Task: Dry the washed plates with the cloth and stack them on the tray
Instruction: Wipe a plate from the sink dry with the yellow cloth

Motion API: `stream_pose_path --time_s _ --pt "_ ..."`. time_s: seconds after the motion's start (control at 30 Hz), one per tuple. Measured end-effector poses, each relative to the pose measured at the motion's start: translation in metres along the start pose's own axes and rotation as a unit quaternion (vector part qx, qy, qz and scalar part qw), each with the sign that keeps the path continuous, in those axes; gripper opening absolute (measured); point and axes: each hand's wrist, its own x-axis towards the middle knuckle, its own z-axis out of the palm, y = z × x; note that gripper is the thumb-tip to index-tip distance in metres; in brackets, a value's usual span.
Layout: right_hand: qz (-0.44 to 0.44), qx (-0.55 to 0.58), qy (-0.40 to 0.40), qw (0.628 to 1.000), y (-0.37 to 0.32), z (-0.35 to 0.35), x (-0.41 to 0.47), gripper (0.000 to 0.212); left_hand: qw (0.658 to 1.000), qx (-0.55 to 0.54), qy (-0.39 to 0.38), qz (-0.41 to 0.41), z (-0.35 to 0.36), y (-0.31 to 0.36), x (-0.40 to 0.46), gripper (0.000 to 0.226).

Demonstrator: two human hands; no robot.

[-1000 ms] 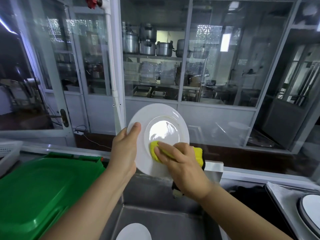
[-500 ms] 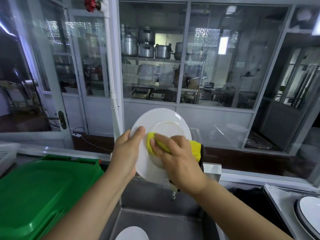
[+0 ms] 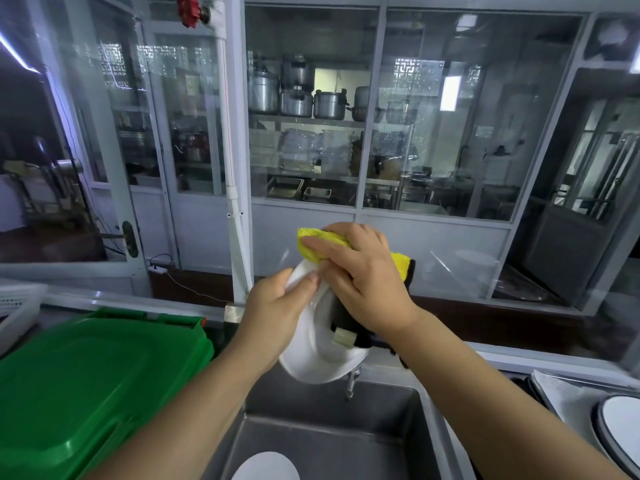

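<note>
Down below the hands a steel sink (image 3: pixel 332 434) opens, grey and dull, with a second white plate (image 3: pixel 265 466) lying flat at its bottom near the lower edge. A thin metal tap (image 3: pixel 351 384) pokes down just behind the held plate. To the left sits a big green plastic bin lid (image 3: pixel 86 382), smooth and glossy with moulded ridges, and past it the corner of a white slotted basket (image 3: pixel 17 306). At the far right a dark-rimmed round plate (image 3: pixel 620 431) rests on a pale tray (image 3: pixel 557 393); only part of each shows.

Behind the counter runs a wall of glass panels in white frames (image 3: pixel 381 109), reflecting light. Through the glass, metal pots (image 3: pixel 298 95) stand on a shelf above stacked clear containers, and a white pipe (image 3: pixel 232 168) with a red valve (image 3: pixel 188 10) runs down the frame.

Above the sink the left hand (image 3: pixel 273 313) grips a white plate (image 3: pixel 318 355) by its upper rim, thumb curled over the front edge, the plate tilted and seen nearly edge on. The right hand (image 3: pixel 363 275) presses a yellow cloth (image 3: pixel 318 242) with a black edge against the plate's top, fingers spread and bent over the fuzzy fabric, which hides much of the plate's face
</note>
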Motion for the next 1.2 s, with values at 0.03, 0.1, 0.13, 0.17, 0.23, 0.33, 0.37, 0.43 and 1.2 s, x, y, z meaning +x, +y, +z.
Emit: stream_pose_path --time_s 0.03,0.1,0.13,0.17,0.23,0.33,0.37,0.43,1.2 --pt "0.013 0.027 0.001 1.0 0.004 0.0 -0.002 0.035 1.0 -0.001 -0.004 0.007 -0.001 0.0 -0.001 0.038" --pt "0.082 0.117 0.015 0.99 0.012 0.0 -0.005 0.034 1.0 -0.012 -0.001 0.014 -0.005 0.0 -0.004 0.047" --pt "0.132 0.162 0.033 0.977 0.016 0.001 -0.007 0.034 1.0 -0.013 0.004 0.018 -0.007 0.002 -0.004 0.045" --pt "0.187 0.2 0.054 0.96 0.018 0.002 -0.008 0.035 1.0 -0.011 0.01 0.024 -0.009 0.004 -0.004 0.041" --pt "0.288 0.265 0.1 0.915 0.021 0.006 -0.014 0.033 0.999 -0.022 0.022 0.035 -0.013 0.009 -0.003 0.034" --pt "0.376 0.389 0.15 0.827 0.02 0.016 -0.026 0.03 0.994 -0.065 0.049 0.075 -0.015 0.016 -0.001 0.028" --pt "0.39 0.419 0.158 0.805 0.018 0.018 -0.029 0.03 0.992 -0.078 0.055 0.088 -0.013 0.017 -0.001 0.026" --pt "0.415 0.471 0.169 0.76 0.014 0.02 -0.032 0.031 0.988 -0.1 0.061 0.102 -0.008 0.015 -0.003 0.021" --pt "0.135 0.12 0.029 0.983 0.015 -0.014 -0.011 0.033 0.995 0.036 -0.096 0.016 -0.009 0.028 0.012 0.02"
